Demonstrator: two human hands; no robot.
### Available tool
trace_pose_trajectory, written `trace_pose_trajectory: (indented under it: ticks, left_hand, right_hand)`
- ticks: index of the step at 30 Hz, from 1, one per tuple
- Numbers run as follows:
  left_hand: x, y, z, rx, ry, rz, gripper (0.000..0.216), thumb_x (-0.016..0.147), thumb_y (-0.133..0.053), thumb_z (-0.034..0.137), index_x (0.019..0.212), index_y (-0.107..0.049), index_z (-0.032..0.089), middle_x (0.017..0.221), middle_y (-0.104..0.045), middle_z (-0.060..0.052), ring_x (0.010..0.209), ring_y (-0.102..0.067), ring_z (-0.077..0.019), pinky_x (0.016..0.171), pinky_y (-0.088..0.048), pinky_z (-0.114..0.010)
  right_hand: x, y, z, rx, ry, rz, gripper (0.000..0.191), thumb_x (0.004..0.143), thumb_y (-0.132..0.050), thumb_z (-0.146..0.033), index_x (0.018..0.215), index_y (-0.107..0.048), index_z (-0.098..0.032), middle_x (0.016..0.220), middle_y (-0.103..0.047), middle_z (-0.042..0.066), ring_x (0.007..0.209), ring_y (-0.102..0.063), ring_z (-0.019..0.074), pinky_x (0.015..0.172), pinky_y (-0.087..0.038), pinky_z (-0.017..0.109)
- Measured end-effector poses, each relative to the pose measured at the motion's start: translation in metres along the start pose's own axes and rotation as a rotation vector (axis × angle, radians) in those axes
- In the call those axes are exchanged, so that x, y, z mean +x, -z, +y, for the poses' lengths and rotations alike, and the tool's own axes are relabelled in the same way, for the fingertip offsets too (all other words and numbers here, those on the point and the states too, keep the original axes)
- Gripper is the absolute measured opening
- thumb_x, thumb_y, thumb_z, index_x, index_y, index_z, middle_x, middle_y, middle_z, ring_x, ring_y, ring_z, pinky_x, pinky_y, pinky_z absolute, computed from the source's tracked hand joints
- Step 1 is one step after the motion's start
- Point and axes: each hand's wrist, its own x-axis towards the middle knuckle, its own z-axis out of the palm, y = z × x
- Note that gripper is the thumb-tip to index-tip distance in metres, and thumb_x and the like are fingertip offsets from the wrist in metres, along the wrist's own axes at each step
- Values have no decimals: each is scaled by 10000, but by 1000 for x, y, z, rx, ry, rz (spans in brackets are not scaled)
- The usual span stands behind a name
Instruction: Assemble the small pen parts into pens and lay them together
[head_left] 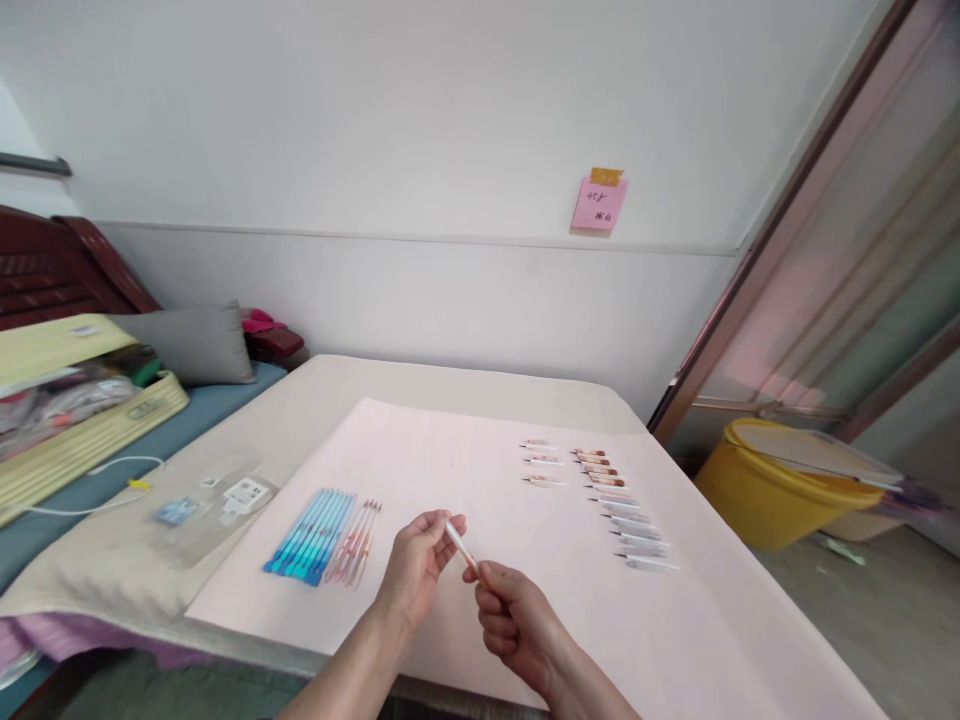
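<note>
A slim white pen with reddish-brown marking (461,543) is held in the air above the pink sheet. My left hand (417,562) pinches its upper white end between thumb and fingers. The lower end is in my right hand (516,615), whose curled fingers partly hide it. Left of my hands lies a row of blue pens (313,535), beside several pens with pinkish-red patterns (357,545). To the right, short white, brown and grey pen pieces with thin dark tips (637,537) lie in a column. A smaller group of similar pieces (543,461) lies next to them.
The pink sheet (450,450) covers much of the cloth-covered table (465,385). Clear plastic packaging (217,510) lies at the left. Further left are a yellow box (161,400) and a grey pillow (187,345). A yellow bin (780,490) stands right of the table.
</note>
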Motion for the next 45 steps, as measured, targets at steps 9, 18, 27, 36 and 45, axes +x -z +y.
trace_pose_trajectory:
  ticks: [9, 18, 27, 36, 45]
  left_hand:
    - [-1, -1, -1, 12, -17, 76, 165, 726, -634, 236, 848, -622, 125, 954, -664, -141, 906, -621, -201, 731, -494, -265]
    - [1, 3, -1, 18, -40, 42, 116, 713, -639, 206, 785, -630, 115, 920, -666, -137, 915, -616, -215, 756, -486, -288]
    - [2, 3, -2, -4, -48, 29, 118, 680, -674, 211, 747, -624, 129, 871, -668, -109, 909, -616, -214, 742, -489, -289]
    - [-16, -10, -12, 188, 9, -69, 219, 690, -664, 333, 709, -621, 120, 780, -646, -87, 688, -604, -145, 708, -474, -283]
    - [-1, 2, 4, 124, -44, 62, 225, 655, -697, 311, 754, -620, 125, 720, -628, -58, 608, -564, -98, 599, -454, -217]
  right_hand:
    - [6, -1, 4, -644, 417, 282, 299, 776, -503, -467, 737, -553, -175, 503, -347, -66, 446, -269, 63, 419, -189, 215]
    - [3, -4, 6, -299, 185, 129, 231, 797, -486, -409, 808, -524, -181, 492, -282, -99, 366, -114, 26, 377, -61, 213]
    - [-4, -3, 2, 101, -51, -54, 188, 762, -546, -343, 821, -521, -167, 483, -228, -113, 368, -89, 11, 374, -38, 180]
    - [2, -3, -1, -403, 233, 162, 290, 795, -484, -454, 752, -499, -169, 508, -405, -83, 330, -228, 10, 345, -118, 187]
    - [-16, 4, -22, -803, 404, 40, 488, 676, -570, -157, 1146, -513, -274, 953, -576, 10, 605, -536, 85, 530, -405, 215]
